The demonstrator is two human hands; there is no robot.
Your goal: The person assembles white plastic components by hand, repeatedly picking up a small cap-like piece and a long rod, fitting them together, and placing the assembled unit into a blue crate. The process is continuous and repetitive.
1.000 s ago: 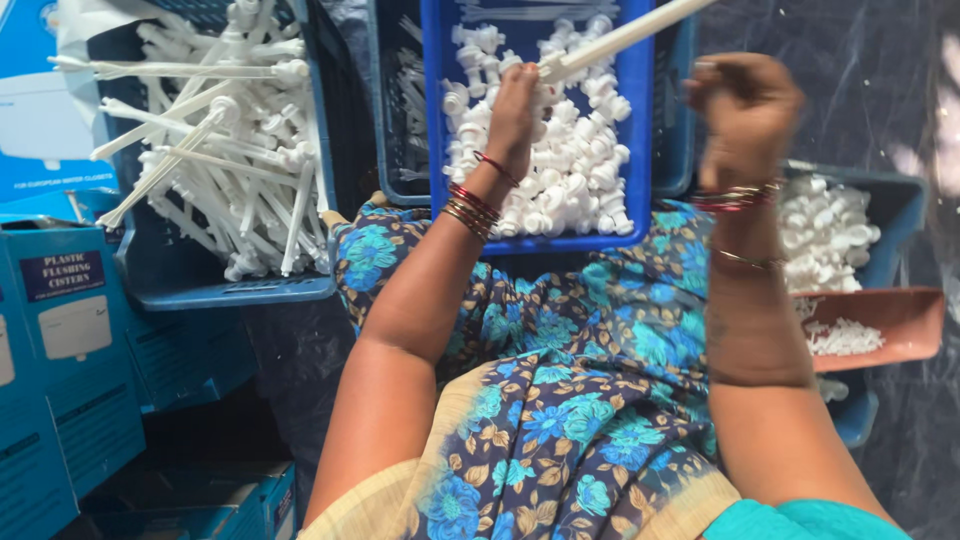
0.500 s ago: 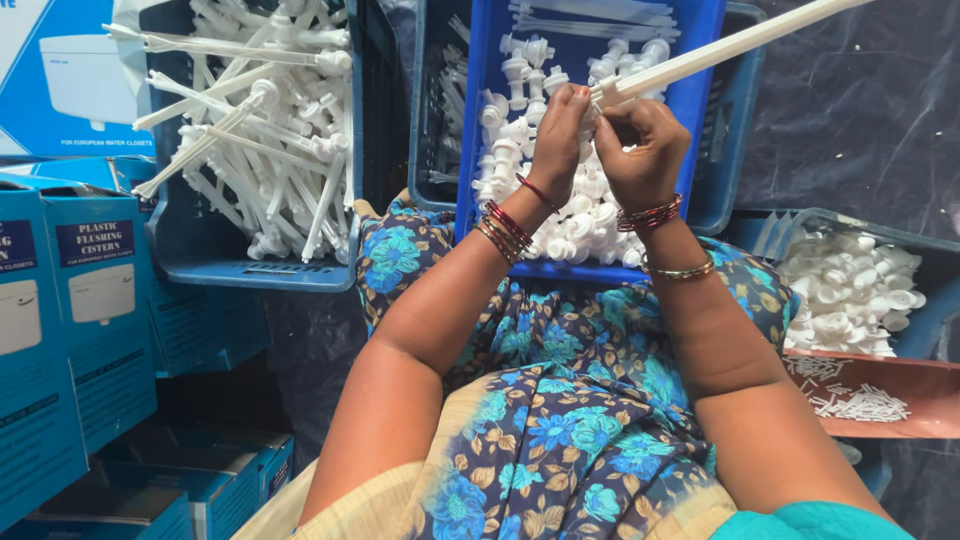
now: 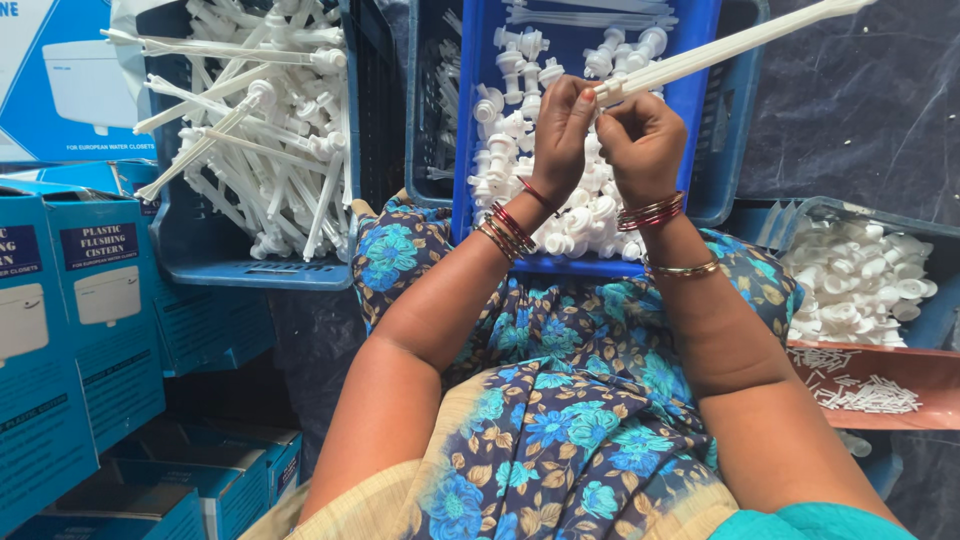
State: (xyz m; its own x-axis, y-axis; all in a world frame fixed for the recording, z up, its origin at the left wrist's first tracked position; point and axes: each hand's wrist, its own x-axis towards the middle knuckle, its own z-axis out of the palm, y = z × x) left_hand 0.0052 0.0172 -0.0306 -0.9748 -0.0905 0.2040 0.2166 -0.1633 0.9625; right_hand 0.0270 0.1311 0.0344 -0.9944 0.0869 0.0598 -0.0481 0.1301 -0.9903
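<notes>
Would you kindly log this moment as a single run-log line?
left hand: grips white plastic rod | right hand: at rod's near end | below: blue crate of white fittings

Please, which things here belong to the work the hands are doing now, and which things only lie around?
In the work:
- left hand and right hand, both gripping one end of the long white plastic rod
- blue plastic crate of small white fittings, directly under the hands

Lying about:
- dark blue crate of white rod assemblies
- blue cardboard boxes
- brown tray of small white pins
</notes>
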